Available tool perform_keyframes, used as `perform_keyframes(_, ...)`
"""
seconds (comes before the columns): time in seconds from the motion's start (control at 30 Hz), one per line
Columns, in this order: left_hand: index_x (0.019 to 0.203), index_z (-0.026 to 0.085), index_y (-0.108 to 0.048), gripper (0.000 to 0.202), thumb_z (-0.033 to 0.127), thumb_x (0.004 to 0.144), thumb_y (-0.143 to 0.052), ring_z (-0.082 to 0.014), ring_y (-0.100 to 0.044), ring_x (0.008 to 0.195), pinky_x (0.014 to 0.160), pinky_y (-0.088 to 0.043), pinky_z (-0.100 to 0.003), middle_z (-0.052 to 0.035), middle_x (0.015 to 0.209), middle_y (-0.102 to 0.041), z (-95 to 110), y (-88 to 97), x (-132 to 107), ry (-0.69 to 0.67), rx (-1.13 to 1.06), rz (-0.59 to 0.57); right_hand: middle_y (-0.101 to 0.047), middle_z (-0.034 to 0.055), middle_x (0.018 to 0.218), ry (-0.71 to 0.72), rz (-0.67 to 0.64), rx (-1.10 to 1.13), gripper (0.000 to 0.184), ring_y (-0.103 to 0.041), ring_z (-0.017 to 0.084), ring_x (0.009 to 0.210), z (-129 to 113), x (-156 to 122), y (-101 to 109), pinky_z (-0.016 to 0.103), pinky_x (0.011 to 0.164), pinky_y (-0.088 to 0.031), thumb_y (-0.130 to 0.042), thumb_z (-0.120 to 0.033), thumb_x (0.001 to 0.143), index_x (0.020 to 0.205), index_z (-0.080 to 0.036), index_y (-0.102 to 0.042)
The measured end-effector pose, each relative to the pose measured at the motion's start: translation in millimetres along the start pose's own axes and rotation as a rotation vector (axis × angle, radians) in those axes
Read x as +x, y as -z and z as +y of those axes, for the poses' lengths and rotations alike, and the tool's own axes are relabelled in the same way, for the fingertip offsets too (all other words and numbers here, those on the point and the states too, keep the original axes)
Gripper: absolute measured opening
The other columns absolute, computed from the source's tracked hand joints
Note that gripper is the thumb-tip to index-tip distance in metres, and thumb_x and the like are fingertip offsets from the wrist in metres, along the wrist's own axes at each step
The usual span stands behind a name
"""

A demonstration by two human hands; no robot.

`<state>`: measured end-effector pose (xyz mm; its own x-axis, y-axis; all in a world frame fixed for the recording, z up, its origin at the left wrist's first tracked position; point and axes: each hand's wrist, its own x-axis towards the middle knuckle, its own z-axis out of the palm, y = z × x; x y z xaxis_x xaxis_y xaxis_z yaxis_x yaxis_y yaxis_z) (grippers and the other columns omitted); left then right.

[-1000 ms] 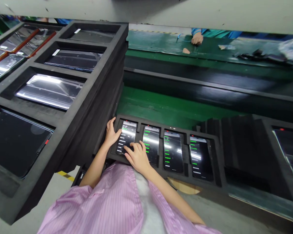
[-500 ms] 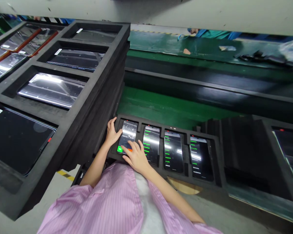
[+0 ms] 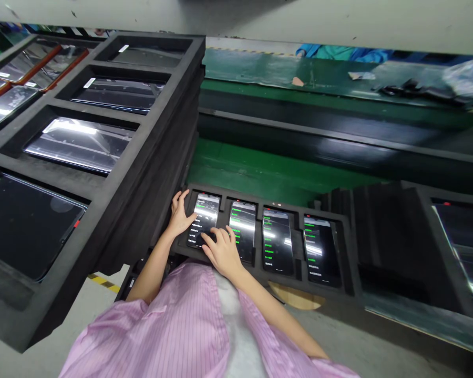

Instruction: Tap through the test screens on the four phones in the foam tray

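A black foam tray (image 3: 268,197) in front of me holds several lit phones side by side. My left hand (image 3: 178,214) rests on the tray's left end, fingers spread, thumb touching the edge of the leftmost phone (image 3: 203,220). My right hand (image 3: 220,251) lies over the bottom of that phone, fingers stretched out, a fingertip on its screen. The neighbouring phone (image 3: 243,231) shows green text lines, as do the two to its right.
A tall stack of black foam trays (image 3: 102,131) with dark phones stands close on my left. Another foam tray (image 3: 425,210) sits on the right. Beyond lies a green conveyor belt (image 3: 268,173); a co-worker's blue sleeve (image 3: 339,52) shows at the far side.
The leftmost phone's screen went from a list to one with green and orange buttons, then back to a list. My right fingertips shifted slightly on it. The co-worker's hand withdrew.
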<state>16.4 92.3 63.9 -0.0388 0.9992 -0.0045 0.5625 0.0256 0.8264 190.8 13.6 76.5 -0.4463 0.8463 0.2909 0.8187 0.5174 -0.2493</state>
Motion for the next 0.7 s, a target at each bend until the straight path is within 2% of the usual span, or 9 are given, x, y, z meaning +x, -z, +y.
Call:
perform_keyframes(0.23, 0.134, 0.023, -0.031, 0.072, 0.016, 0.067, -0.057, -0.0266, -0.026, 0.132, 0.108, -0.024, -0.045, -0.0122, 0.137, -0.027, -1.9, -0.1, -0.7, -0.051, -0.057, 0.037, -0.057, 0.0081, 0.102, 0.014, 0.020, -0.006, 0.032, -0.047, 0.019, 0.096, 0.0, -1.2, 1.8, 0.044, 0.102, -0.023, -0.038, -0.037, 0.091, 0.106, -0.023, -0.063)
perform_keyframes(0.53, 0.132, 0.021, -0.032, 0.068, 0.015, 0.068, -0.052, -0.0235, -0.031, 0.129, 0.108, -0.026, -0.043, -0.0115, 0.135, -0.034, -3.7, 0.7, -5.6, -0.099, -0.059, 0.046, -0.054, 0.0093, 0.118, 0.190, -0.112, 0.002, 0.040, -0.047, 0.022, 0.107, -0.5, 0.1, 1.5, 0.047, 0.102, -0.023, -0.042, -0.050, 0.087, 0.120, -0.031, -0.056)
perform_keyframes(0.7, 0.132, 0.022, -0.033, 0.068, 0.014, 0.068, -0.051, -0.0228, -0.032, 0.129, 0.107, -0.026, -0.042, -0.0105, 0.134, -0.035, -3.3, 0.4, -7.0, -0.095, -0.071, 0.059, -0.052, 0.0103, 0.124, 0.188, -0.135, 0.006, 0.044, -0.043, 0.025, 0.115, -0.1, 0.4, -1.2, 0.049, 0.102, -0.022, -0.040, -0.053, 0.086, 0.120, -0.031, -0.056)
